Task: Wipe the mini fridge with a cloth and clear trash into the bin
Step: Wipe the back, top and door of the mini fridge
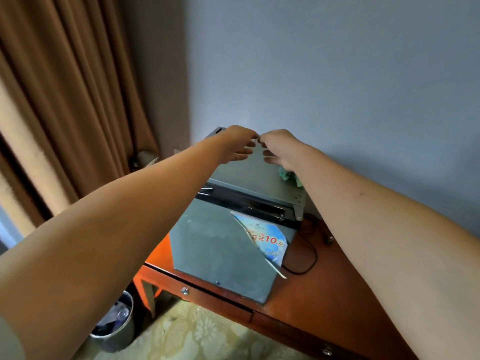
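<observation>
The grey mini fridge (223, 245) stands on a reddish wooden desk (324, 287), its door shut. A blue printed sticker (265, 240) on the door has one edge peeled loose. Both arms reach over the fridge top. My left hand (237, 145) and my right hand (279, 148) meet fingertip to fingertip near the top's back edge. They pinch a tiny pale scrap (258, 138) between them, too small to identify. A crumpled green cloth (287, 175) lies on the fridge top, partly under my right wrist.
A round metal bin (114, 326) holding trash stands on the patterned carpet at the lower left, beside the desk leg. Brown curtains (78, 100) hang at the left. A black cable (309, 253) loops on the desk right of the fridge. The wall is close behind.
</observation>
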